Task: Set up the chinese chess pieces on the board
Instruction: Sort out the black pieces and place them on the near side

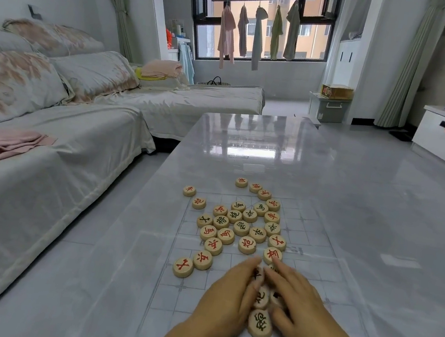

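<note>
Fingers [244, 270] of the left hand [227, 296] lie long and nearly straight, pressed sideways against a small cluster [261, 299] of wooden discs; they curl round nothing. Furthest left on the board [198, 301], two red-marked pieces [183, 267] sit touching each other, apart from the rest. Beyond them the main heap [239, 224] spreads over the far half of the grid. Its red and black characters are mixed and face up, and a few strays lie past the board's far edge on the glossy table [247, 143]. Next comes the cluster itself, hemmed between the two hands at the near middle, its nearest disc [260, 323] bearing a black character. On its right the right hand [299, 303] mirrors the left: fingers flat and extended over the discs, thumb low beside the nearest one, gripping none that I can see.

The step looks like gathering or sorting before any placing. No piece appears to stand on its proper intersection, so the task seems to be at its beginning. To do it well, slide rather than lift, and keep the palms low so no disc flips or skates off the slick sheet. Split red from black first, then fill each back rank from one corner across.
</note>
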Tool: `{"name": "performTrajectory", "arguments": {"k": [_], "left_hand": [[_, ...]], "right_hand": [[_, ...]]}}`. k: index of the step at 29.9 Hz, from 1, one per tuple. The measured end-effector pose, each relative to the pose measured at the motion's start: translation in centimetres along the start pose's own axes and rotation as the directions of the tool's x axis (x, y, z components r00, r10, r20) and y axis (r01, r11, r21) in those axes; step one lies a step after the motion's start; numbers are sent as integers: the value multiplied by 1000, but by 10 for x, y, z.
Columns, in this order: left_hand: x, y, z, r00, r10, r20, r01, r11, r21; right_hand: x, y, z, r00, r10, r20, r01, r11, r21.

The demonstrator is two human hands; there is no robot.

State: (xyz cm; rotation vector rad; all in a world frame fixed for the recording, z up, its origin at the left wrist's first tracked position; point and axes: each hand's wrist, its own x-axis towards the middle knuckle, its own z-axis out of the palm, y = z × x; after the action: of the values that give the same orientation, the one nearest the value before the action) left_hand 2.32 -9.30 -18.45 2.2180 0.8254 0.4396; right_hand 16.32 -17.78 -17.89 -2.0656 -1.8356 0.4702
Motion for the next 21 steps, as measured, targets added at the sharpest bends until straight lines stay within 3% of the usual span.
{"name": "performTrajectory", "arguments": {"k": [3,7,8,12,16,19,21], "left_hand": [[2,3,-1,990,-55,-126,-19,856,-517],[7,10,-5,931,-245,-270,-69,609,-790],[6,9,-9,916,-264,-302,-78,621,-780],[-6,-13,-28,912,-214,-349,-3,850,-527],[-23,-18,-17,961,-266,-82,223,912,-344],[-22,-1,1,962,-268,62,275,938,-213],[-16,8,8,958,-269,104,284,943,-173]], "right_hand": [[1,-3,6,1000,-2,20,2,1000,-1],[0,-3,12,998,55,9,-54,996,-75],[-1,-3,11,998,68,3,-68,994,-89],[-5,-6,4,996,92,-12,-93,992,-88],[-4,-15,3,999,39,-12,-40,998,-49],[-3,-20,14,994,-63,-94,45,982,-183],[-1,-22,15,994,-48,-102,23,973,-229]]}}
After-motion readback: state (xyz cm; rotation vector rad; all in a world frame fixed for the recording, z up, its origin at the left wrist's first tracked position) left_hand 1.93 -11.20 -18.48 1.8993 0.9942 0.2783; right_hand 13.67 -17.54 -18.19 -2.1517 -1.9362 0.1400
